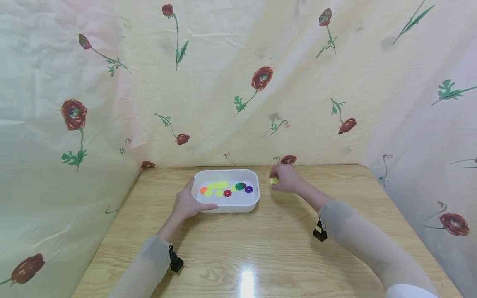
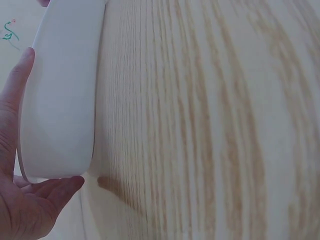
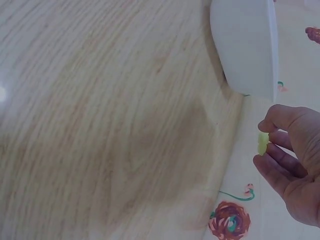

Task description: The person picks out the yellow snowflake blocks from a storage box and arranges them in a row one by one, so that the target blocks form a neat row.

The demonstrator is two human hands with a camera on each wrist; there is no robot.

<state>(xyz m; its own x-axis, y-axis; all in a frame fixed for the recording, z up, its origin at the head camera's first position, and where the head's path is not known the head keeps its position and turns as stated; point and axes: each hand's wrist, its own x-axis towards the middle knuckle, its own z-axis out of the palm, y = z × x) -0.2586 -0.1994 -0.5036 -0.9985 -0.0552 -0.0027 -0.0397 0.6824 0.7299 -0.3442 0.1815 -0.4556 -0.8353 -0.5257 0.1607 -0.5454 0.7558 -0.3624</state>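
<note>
A white plastic basin [image 1: 232, 209] stands at the far middle of the table, with several small flower-shaped plastic discs lying in it. Yellow discs [image 1: 218, 185] make up most of them, beside an orange disc [image 1: 203, 191], a red disc [image 1: 227, 193], a green disc [image 1: 239, 187] and a purple disc [image 1: 248, 189]. My left hand [image 1: 187, 203] grips the basin's left end, thumb along the front rim and fingers round the end wall [image 2: 62, 110]. Right of the basin, my right hand [image 1: 287, 179] pinches a yellow disc [image 3: 263, 143] between thumb and fingertips, above the table.
The wood-grain table [image 1: 238, 244] reaches back to a pale curtain [image 1: 208, 91] printed with red flowers, which also encloses both sides. A dark device [image 1: 176, 261] is strapped at the left wrist, and another dark device [image 1: 319, 231] at the right.
</note>
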